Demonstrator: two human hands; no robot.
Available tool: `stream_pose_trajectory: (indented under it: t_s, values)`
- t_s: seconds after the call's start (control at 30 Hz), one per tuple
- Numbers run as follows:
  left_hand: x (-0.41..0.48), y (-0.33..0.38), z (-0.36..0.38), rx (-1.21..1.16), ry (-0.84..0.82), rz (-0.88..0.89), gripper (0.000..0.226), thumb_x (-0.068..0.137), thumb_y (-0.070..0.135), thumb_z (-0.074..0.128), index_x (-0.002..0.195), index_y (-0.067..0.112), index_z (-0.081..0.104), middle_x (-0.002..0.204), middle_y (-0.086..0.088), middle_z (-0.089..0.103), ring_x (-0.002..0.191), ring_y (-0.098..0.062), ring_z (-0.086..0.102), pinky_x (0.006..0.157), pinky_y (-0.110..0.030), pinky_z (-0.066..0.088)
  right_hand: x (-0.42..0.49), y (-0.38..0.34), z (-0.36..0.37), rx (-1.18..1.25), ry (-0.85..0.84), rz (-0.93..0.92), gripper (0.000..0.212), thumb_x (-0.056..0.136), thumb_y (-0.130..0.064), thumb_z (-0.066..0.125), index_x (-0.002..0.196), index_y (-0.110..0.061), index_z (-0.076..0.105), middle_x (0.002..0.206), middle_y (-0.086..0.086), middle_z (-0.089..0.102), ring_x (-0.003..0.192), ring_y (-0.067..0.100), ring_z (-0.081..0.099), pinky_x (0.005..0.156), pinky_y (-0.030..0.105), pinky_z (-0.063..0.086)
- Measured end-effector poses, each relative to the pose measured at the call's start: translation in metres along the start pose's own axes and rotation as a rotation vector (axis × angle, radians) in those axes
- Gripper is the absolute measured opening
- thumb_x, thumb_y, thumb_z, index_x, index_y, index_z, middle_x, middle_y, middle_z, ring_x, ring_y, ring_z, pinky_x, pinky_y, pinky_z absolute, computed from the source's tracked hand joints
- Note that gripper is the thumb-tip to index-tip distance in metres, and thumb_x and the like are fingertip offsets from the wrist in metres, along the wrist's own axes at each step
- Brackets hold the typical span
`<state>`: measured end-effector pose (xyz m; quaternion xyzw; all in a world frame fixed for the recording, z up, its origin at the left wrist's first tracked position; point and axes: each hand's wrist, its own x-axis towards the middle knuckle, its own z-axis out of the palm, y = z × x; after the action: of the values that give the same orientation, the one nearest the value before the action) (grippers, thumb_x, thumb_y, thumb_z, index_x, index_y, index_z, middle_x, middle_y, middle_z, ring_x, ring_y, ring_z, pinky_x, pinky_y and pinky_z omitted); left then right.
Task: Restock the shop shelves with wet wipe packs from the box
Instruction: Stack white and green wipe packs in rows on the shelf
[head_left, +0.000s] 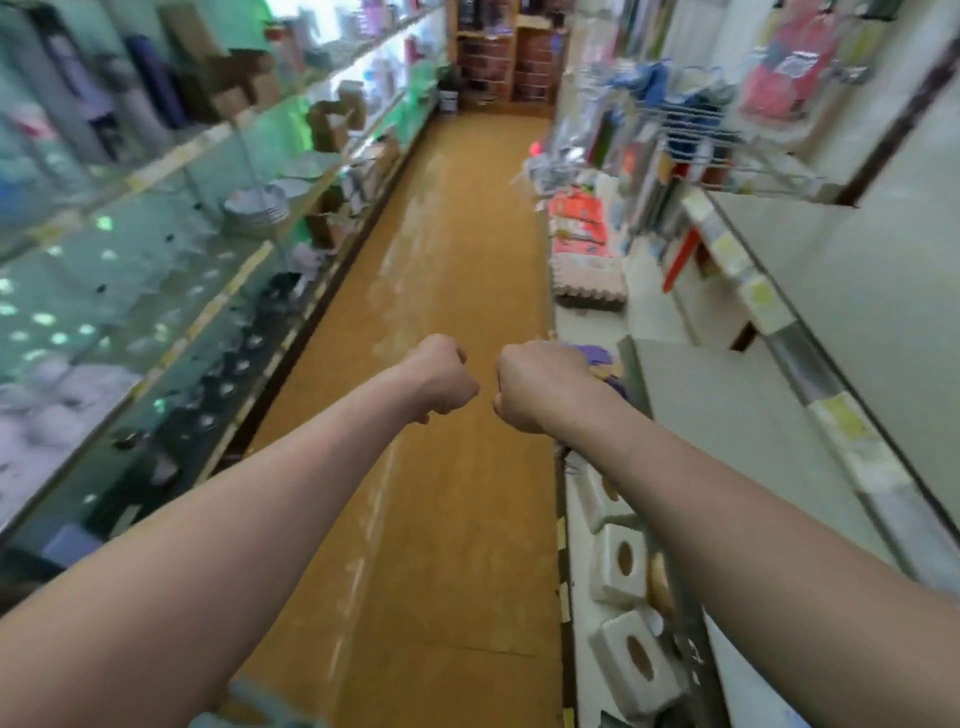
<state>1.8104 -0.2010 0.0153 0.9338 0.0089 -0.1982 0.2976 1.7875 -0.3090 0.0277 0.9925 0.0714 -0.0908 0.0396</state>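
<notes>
Both my arms stretch forward over the aisle floor. My left hand (441, 379) is curled into a fist with nothing in it. My right hand (535, 384) is also a fist, close beside the left, knuckles nearly touching; it holds nothing that I can see. Just behind my right hand, a purple pack (602, 364) lies on the low right shelf (675, 384). No box of wet wipe packs is in sight. The picture is blurred by motion.
A narrow aisle with an orange-brown floor (447, 291) runs ahead. Glass shelves (156, 270) with plates and bowls line the left. On the right, white shelves carry white tissue boxes (621, 564), red packs (579, 223) and hanging goods. Wooden racks (506, 57) close the far end.
</notes>
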Motion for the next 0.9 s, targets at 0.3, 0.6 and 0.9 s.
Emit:
stream_pose_trajectory:
  t_s: [0.3,0.6,0.9]
  values:
    - [-0.061,-0.175,-0.036,-0.129,0.164,-0.345,0.042,0.094,0.012,0.053,0.136,0.014,0.047,0.105,-0.011,0.061,0.092,-0.025,0.063,0.081,-0.039,0.058,0.006,-0.179,0.034,-0.04,-0.032,-0.386,0.01,0.096,-0.021,0.053,0.088,-0.016,0.047,0.072,0.002,0.047,0.072,0.02,0.054,0.059,0.029,0.042]
    - [-0.136,-0.354,-0.067,-0.317,0.21,-0.596,0.021,0.089,0.007,0.053,0.109,0.011,0.06,0.099,-0.017,0.066,0.076,-0.027,0.06,0.058,-0.032,0.049,-0.022,-0.355,0.07,-0.068,-0.163,-0.704,0.015,0.096,-0.016,0.048,0.104,-0.011,0.059,0.087,0.004,0.051,0.083,0.025,0.054,0.065,0.031,0.041]
    - [-0.203,-0.511,-0.052,-0.561,0.245,-0.914,0.038,0.095,0.008,0.051,0.065,0.022,0.033,0.087,-0.013,0.048,0.076,-0.026,0.053,0.071,-0.036,0.05,-0.025,-0.483,0.146,-0.084,-0.336,-0.769,0.026,0.097,-0.019,0.048,0.12,-0.007,0.054,0.113,0.01,0.062,0.102,0.029,0.06,0.069,0.031,0.039]
